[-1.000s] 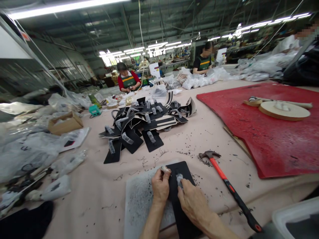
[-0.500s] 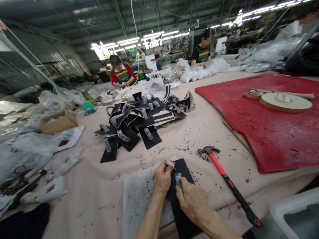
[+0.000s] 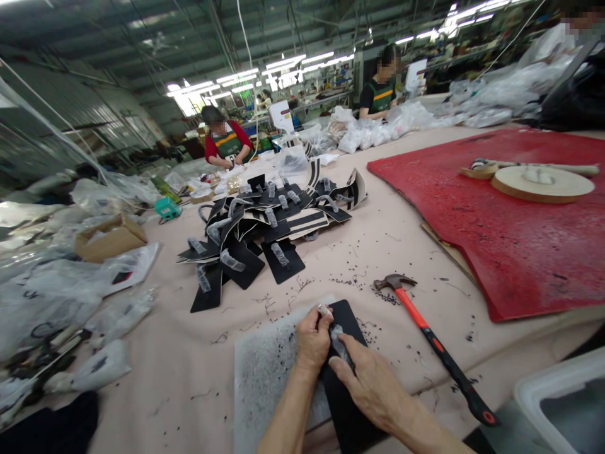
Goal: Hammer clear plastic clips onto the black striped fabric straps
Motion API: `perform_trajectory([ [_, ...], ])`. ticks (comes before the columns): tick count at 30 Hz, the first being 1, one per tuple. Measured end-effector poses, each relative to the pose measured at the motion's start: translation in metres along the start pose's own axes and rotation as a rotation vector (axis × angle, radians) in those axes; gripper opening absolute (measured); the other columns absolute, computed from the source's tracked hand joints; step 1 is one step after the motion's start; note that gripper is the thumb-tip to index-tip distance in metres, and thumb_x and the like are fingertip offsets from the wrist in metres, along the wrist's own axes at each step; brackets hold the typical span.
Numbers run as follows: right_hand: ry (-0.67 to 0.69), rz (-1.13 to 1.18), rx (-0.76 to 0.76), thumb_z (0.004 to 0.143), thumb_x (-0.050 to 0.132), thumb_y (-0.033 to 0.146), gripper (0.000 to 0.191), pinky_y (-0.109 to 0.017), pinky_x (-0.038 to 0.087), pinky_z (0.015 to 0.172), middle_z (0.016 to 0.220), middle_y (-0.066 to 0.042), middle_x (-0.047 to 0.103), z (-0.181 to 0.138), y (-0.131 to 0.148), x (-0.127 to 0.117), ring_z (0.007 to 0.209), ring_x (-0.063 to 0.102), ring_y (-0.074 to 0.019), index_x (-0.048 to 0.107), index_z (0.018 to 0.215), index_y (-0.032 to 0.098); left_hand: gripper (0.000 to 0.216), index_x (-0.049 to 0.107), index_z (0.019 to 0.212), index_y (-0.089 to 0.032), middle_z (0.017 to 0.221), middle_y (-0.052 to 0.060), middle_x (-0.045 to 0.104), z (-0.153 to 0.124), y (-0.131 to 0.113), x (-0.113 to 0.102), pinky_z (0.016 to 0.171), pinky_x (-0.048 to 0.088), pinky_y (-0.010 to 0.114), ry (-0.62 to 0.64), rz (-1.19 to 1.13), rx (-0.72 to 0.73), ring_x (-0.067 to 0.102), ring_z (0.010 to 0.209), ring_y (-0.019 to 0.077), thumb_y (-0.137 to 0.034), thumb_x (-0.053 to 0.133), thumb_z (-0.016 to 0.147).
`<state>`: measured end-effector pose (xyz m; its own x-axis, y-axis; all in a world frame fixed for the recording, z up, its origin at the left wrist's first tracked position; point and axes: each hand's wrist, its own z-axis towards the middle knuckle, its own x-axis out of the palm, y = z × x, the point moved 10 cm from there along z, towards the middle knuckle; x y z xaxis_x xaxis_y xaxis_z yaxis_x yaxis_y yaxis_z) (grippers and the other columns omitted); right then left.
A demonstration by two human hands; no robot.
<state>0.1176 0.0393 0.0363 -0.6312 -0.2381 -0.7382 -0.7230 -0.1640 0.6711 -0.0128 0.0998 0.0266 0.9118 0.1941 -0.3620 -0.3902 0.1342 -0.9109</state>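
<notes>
A black flat card [image 3: 347, 315] lies on a white speckled mat [image 3: 265, 372] at the near edge of the table. My left hand [image 3: 312, 340] is closed in a fist round a small pale tool whose tip shows above the thumb, and it rests on the card's left edge. My right hand [image 3: 368, 381] lies on the card. Its fingertips pinch a small clear plastic-wrapped piece [image 3: 339, 337] fixed to the card.
A hammer with a red and black handle [image 3: 430, 340] lies to the right. A pile of black cards [image 3: 265, 233] sits further back. A red mat [image 3: 501, 221] carries a round wooden disc [image 3: 543, 183]. Plastic bags [image 3: 57, 284] and a cardboard box [image 3: 108, 236] crowd the left. People work at the far end.
The view has shifted slightly, so everything sits a little lower and further left. Both hands stay on the card, the right fingers still at the plastic-wrapped piece.
</notes>
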Motion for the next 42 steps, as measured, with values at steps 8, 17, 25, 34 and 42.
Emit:
perform_trajectory([
  [8, -0.308, -0.419, 0.301, 0.089, 0.051, 0.030, 0.027, -0.042, 0.044, 0.083, 0.105, -0.018, 0.058, -0.013, -0.133, -0.101, 0.096, 0.057, -0.0319, 0.058, 0.108, 0.013, 0.019, 0.071, 0.096, -0.021, 0.092, 0.004, 0.077, -0.002, -0.006, 0.010, 0.082, 0.053, 0.028, 0.063, 0.053, 0.093, 0.071, 0.086, 0.0192, -0.019, 0.054, 0.087],
  [17, 0.022, 0.301, 0.572, 0.087, 0.039, 0.029, 0.015, -0.024, 0.036, 0.043, 0.063, 0.003, 0.045, -0.013, -0.137, -0.097, 0.045, 0.039, -0.0106, 0.043, 0.074, 0.022, 0.017, 0.067, 0.092, -0.021, 0.085, 0.002, 0.072, -0.002, -0.006, 0.015, 0.077, 0.049, 0.025, 0.102, 0.048, 0.121, 0.067, 0.079, 0.0173, -0.016, 0.051, 0.088],
  [25, -0.273, -0.137, -0.114, 0.098, 0.035, 0.048, 0.034, -0.028, 0.026, 0.050, 0.057, 0.001, 0.052, -0.008, -0.019, -0.134, 0.047, 0.045, -0.0142, 0.048, 0.081, 0.022, 0.016, 0.064, 0.082, -0.021, 0.075, 0.000, 0.066, -0.002, -0.009, 0.015, 0.069, 0.044, 0.025, 0.088, 0.088, 0.149, 0.061, 0.069, 0.0162, -0.015, 0.050, 0.088],
  [34, -0.669, -0.075, -0.252, 0.102, 0.035, 0.045, 0.032, -0.026, 0.027, 0.046, 0.053, 0.004, 0.048, -0.017, 0.056, -0.217, 0.043, 0.043, -0.0125, 0.045, 0.080, 0.024, 0.016, 0.063, 0.085, -0.021, 0.079, 0.002, 0.066, -0.003, -0.008, 0.018, 0.072, 0.045, 0.026, 0.119, 0.103, 0.168, 0.061, 0.074, 0.0170, -0.018, 0.049, 0.090],
  [42, -0.026, -0.422, -0.091, 0.100, 0.033, 0.038, 0.030, -0.030, 0.018, 0.051, 0.058, -0.003, 0.060, -0.004, -0.023, -0.111, 0.047, 0.050, -0.0170, 0.054, 0.085, 0.022, 0.014, 0.060, 0.081, -0.022, 0.071, -0.001, 0.062, -0.004, -0.010, 0.018, 0.066, 0.042, 0.025, 0.127, 0.137, 0.172, 0.058, 0.066, 0.0156, -0.015, 0.049, 0.087],
])
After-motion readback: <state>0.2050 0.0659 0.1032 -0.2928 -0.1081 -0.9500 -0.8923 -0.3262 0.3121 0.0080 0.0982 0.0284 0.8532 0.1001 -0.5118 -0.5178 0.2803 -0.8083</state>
